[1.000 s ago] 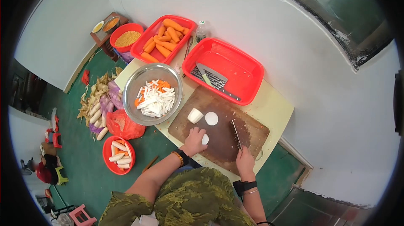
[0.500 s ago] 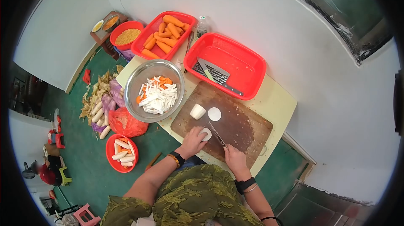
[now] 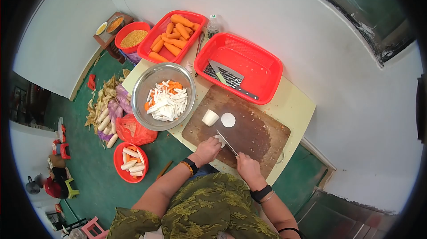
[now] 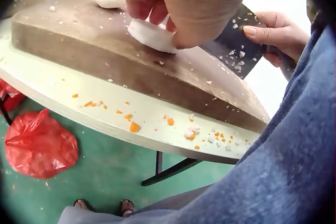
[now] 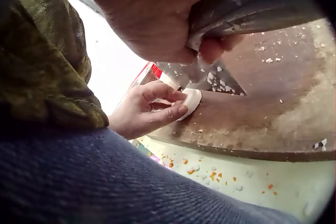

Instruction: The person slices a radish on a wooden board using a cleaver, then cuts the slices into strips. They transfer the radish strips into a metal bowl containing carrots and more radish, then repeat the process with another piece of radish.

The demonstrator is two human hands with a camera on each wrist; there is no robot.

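Observation:
My left hand [image 3: 207, 150] holds a flat piece of white radish [image 5: 191, 102] down on the brown cutting board [image 3: 262, 134], fingertips and thumb at its edges. In my right hand [image 3: 249, 168] is the handle of a cleaver [image 4: 236, 43], its broad blade dotted with white bits. The blade stands right beside the radish piece, close to the left fingertips. Farther back on the board lie a thick radish chunk [image 3: 210, 117] and a round white slice [image 3: 228, 120].
A steel bowl [image 3: 138, 79] of cut white and orange strips stands left of the board. Behind are a red basket [image 3: 262, 72] with a second cleaver [image 3: 227, 71] and a red basket of carrots [image 3: 178, 32]. A clear bottle [image 3: 213, 26] stands between them.
My right hand has brought the cleaver leftward from the board's right side to the radish piece. The left hand stays on that piece, its fingers now more over it.

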